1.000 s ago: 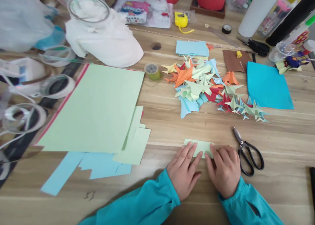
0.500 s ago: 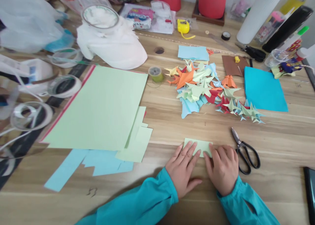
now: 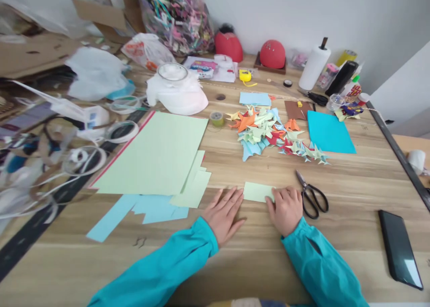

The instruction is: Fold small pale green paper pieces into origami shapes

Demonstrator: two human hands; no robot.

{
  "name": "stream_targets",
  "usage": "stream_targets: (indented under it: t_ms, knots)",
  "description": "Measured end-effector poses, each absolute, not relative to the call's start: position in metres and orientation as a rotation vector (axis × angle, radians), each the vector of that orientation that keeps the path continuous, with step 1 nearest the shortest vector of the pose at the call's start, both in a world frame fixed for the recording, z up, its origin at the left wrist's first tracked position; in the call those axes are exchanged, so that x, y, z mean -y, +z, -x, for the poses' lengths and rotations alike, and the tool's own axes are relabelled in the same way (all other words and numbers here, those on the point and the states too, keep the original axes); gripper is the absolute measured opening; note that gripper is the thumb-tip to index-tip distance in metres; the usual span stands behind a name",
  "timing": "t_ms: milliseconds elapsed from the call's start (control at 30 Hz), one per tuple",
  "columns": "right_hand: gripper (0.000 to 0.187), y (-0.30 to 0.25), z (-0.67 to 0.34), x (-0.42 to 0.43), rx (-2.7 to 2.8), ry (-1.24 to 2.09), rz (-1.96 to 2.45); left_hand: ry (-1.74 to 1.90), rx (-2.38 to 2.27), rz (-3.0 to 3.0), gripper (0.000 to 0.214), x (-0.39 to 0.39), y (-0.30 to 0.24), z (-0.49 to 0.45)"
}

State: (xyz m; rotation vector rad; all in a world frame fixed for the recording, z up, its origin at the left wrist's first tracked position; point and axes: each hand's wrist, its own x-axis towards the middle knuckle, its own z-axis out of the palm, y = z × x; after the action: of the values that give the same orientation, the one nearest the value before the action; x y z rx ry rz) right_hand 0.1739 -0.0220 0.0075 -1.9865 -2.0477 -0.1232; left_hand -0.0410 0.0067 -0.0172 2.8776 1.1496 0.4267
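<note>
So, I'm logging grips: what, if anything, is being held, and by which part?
The right hand is on the right end of the small rectangular pale-green paper; pinched or merely pressed, I can't tell. The left hand lies flat, holding nothing.

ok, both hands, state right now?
Left hand: open, flat on the table at the left edge of the small green paper.
Right hand: curled, at the paper's right end; can't tell if it grips.

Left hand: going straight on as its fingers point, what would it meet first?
The left hand would likely meet the small green paper first, at its left edge; they may already touch.
</note>
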Motion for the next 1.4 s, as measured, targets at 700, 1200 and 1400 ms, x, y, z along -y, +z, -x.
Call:
stream_targets:
  t_ms: [700,1200,1400]
  knots:
    - [0.048,0.000,-0.174,0.019,2.149,-0.363,1.896,0.496,-0.664,-3.153,0.035,-0.062,-0.059,-0.014]
    - [0.019,-0.019,-0.165,0.008,2.219,-0.666,1.245,0.674,-0.726,-3.237,0.033,-0.061,-0.027,-0.020]
    - [0.020,-0.009,-0.164,0.019,2.265,-0.607,1.185,0.389,-0.378,-3.343,0.006,-0.057,0.001,-0.007]
